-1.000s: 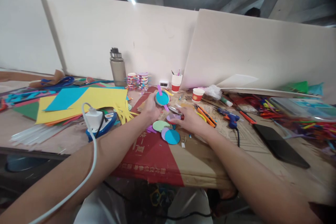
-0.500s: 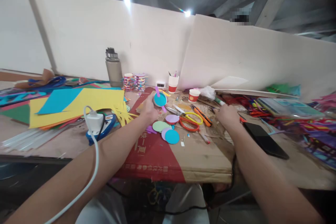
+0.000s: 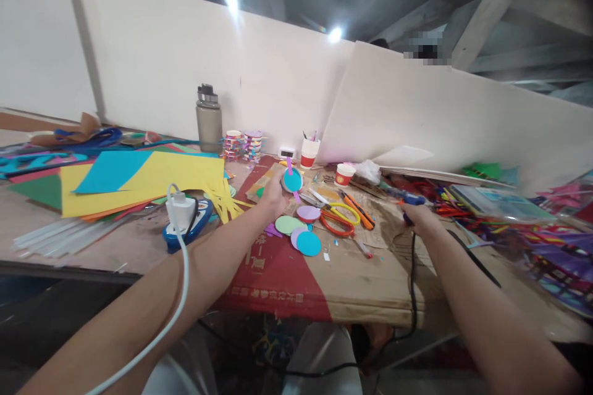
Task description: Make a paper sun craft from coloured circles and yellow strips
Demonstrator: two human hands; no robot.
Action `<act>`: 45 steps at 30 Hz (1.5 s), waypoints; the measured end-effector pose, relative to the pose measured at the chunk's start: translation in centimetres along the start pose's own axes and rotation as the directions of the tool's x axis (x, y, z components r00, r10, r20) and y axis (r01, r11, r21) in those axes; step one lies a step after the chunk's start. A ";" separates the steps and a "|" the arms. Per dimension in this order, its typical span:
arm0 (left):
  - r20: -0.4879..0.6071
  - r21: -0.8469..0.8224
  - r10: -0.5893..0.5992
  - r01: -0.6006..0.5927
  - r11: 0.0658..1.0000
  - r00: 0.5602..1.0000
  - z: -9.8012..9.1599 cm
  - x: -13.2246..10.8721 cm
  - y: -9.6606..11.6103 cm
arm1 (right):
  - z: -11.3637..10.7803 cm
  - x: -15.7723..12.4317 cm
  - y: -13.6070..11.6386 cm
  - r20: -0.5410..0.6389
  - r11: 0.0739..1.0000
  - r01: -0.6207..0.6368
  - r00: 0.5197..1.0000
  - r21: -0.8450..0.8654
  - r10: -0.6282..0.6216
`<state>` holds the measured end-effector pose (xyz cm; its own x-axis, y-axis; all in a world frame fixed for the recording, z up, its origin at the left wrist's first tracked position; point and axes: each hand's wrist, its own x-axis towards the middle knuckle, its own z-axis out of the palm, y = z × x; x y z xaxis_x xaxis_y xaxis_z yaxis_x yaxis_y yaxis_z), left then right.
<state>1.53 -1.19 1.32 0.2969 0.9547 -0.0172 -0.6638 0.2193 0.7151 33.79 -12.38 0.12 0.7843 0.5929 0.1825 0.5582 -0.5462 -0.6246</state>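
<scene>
My left hand [image 3: 274, 199] is closed around a small paper cup [image 3: 292, 180]; a blue disc shows at its near end and purple paper strips stick out above and below. Over at the right, my right hand [image 3: 422, 220] grips a blue glue gun [image 3: 413, 200], with its black cord [image 3: 414, 271] hanging down past the table edge. Just below the cup lie round paper discs in blue [image 3: 308, 244], green [image 3: 288, 224] and purple. Between my hands are red-handled scissors [image 3: 336, 224], yellow-handled scissors [image 3: 348, 213] and an orange cutter [image 3: 359, 210].
Coloured paper sheets [image 3: 185, 170] and a blue device with a white plug [image 3: 180, 213] are on the left. A bottle [image 3: 209, 120], strip-covered cups [image 3: 233, 147] and a pen cup [image 3: 310, 153] stand along the back. A white cable crosses my left arm. A phone [image 3: 475, 257] lies right.
My right hand has picked up the glue gun and drawn it right, now partly covering the phone. My left hand still holds the cup. The whole view has shifted slightly.
</scene>
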 end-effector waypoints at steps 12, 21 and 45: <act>0.002 -0.007 -0.013 0.013 1.000 1.000 -0.8 0.8 -0.1 | 1.0 -4.0 -8.3 0.036 0.576 0.109 0.971 0.810 -0.235; 0.031 0.000 -0.010 0.010 1.000 0.999 -1.0 0.5 0.3 | 4.0 -10.6 -12.4 0.042 0.629 0.508 0.758 0.588 -0.651; 0.107 0.016 0.047 -0.049 0.999 0.993 -0.3 -0.2 -0.7 | 3.4 -11.7 -11.2 0.030 0.672 0.664 0.703 0.329 -0.710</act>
<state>1.68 -1.49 0.62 0.3376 0.9369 0.0913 -0.6664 0.1693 0.7262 17.44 -11.19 2.44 0.1470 0.8229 0.5488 0.8065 0.2215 -0.5481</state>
